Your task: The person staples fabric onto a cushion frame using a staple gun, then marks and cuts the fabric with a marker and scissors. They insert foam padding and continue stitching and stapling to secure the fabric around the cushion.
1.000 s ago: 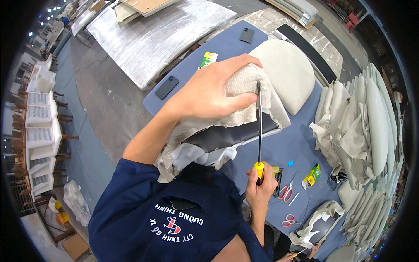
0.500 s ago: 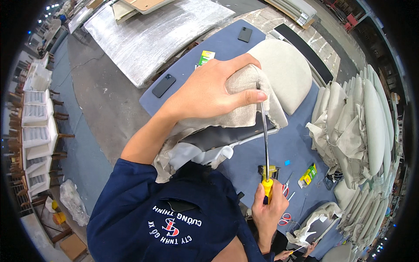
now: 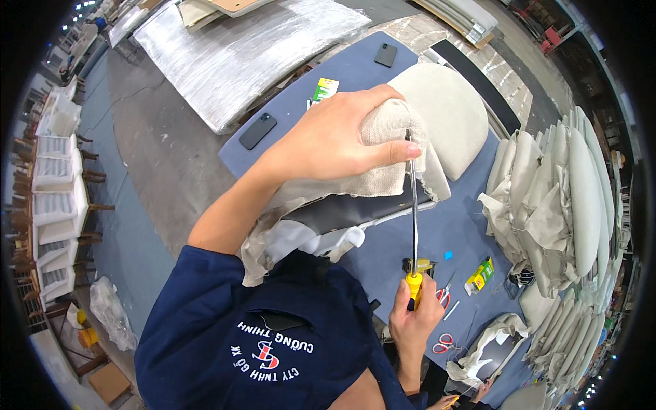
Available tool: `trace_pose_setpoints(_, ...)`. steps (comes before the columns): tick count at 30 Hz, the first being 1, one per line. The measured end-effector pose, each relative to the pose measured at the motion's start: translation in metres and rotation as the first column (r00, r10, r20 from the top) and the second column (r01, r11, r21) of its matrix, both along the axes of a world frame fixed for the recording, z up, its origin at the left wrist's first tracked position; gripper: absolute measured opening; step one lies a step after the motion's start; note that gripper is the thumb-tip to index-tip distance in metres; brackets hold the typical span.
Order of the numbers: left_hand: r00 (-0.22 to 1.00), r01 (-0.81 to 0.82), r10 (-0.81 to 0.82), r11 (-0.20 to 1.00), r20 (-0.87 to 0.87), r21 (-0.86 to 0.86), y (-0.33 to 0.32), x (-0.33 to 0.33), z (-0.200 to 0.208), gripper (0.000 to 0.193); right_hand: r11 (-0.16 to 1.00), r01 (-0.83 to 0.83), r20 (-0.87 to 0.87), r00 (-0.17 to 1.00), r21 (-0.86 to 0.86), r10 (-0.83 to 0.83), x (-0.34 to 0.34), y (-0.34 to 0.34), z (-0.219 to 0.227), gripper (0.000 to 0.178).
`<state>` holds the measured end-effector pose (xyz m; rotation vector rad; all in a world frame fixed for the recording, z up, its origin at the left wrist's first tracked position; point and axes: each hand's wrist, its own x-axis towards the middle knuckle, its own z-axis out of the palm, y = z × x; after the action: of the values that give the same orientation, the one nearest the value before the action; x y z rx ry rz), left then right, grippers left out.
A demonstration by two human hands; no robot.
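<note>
A beige upholstered panel [image 3: 379, 179] is tilted up in front of me, its black underside [image 3: 335, 216] and some white padding [image 3: 295, 239] partly showing. My left hand [image 3: 324, 140] is closed over the panel's upper corner, fingers behind the cloth and thumb lying across a screwdriver's shaft [image 3: 414, 212]. The screwdriver's tip rests against the folded cloth at that corner; whether it goes into the cloth I cannot tell. Below, my right hand [image 3: 418, 316] wraps round the screwdriver's yellow handle, with the shaft pointing upward.
On the blue table [image 3: 383, 256] are a finished cushion [image 3: 444, 116], two phones, a yellow-green box [image 3: 479, 275], red-handled scissors [image 3: 444, 343] and a yellow-black tool [image 3: 426, 265]. Cushions [image 3: 547, 198] are stacked at right. Another person's hands [image 3: 484, 391] work on a panel at lower right.
My right hand and the screwdriver handle have shifted slightly left and up. My left hand keeps its grip on the panel corner.
</note>
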<state>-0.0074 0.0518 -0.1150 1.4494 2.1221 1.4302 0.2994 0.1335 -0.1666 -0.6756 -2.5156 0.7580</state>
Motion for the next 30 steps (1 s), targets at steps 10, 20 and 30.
trace_pose_setpoints(10, 0.999, 0.001, 0.001, 0.999, 0.041, -0.042, 0.002, 0.003, 0.004, 0.054, 0.999, 0.009, -0.037, 0.999, -0.05, -0.011, 0.001, -0.004, -0.008, 0.026)
trace_pose_setpoints(20, 1.0, -0.009, 0.009, 0.999, 0.003, -0.036, 0.003, 0.005, 0.005, 0.056, 0.998, 0.009, -0.039, 0.999, -0.07, -0.012, -0.002, -0.002, -0.009, 0.024)
trace_pose_setpoints(30, 1.0, -0.003, 0.003, 1.0, 0.009, -0.015, 0.007, 0.005, 0.003, 0.057, 0.988, 0.032, -0.014, 0.999, -0.15, -0.035, -0.004, -0.006, 0.006, 0.021)
